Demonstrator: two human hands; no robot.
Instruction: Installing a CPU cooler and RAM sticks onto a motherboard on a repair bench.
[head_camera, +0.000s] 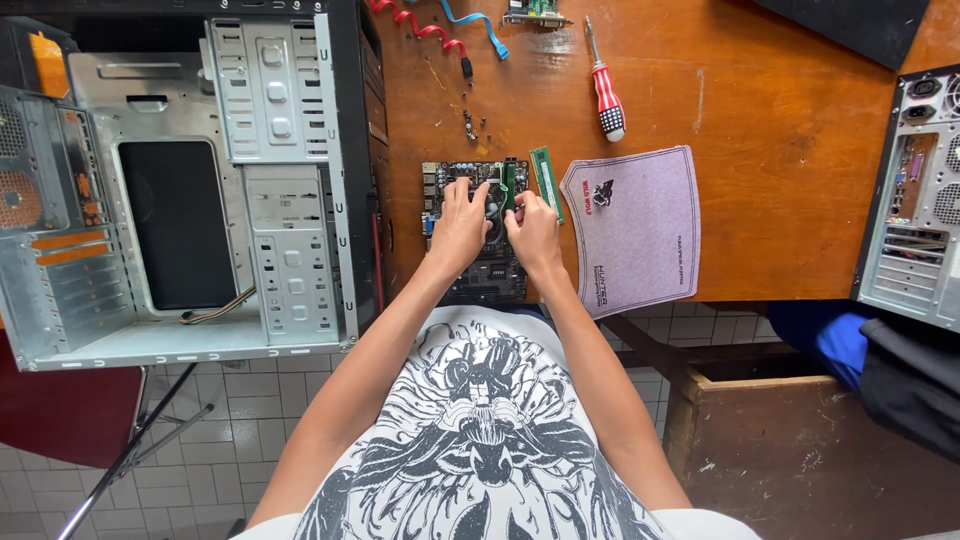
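**Both hands down on the motherboard, centre of the bench**

Far left: open PC case (180, 200) lying on its side, panel off, motherboard tray empty, loose wires at the bottom edge. Hangs partly over the table (760, 110) edge.

Centre: motherboard (478, 270) flat on the wood, just beside the case. Left hand (458, 228) rests on the board with fingers curled down onto the dark part in the middle, likely the cooler or socket area; can't resolve which. Right hand (532, 232) sits just beside it, fingertips bent and pressing at the same spot. Neither hand clearly wraps anything; both look like pinch-and-press contact, not a full grip.

Judgement on doing it well: keep pressure even from both sides, push straight down, don't flex the board, and keep fingers off the exposed pins.

Right of the hands: green RAM stick (545, 182) lying beside the board edge, then a grey mouse pad (635, 230). Above: small screws (472, 125), a red-handled screwdriver (605, 92). Far right: second case's rear panel (915, 200).
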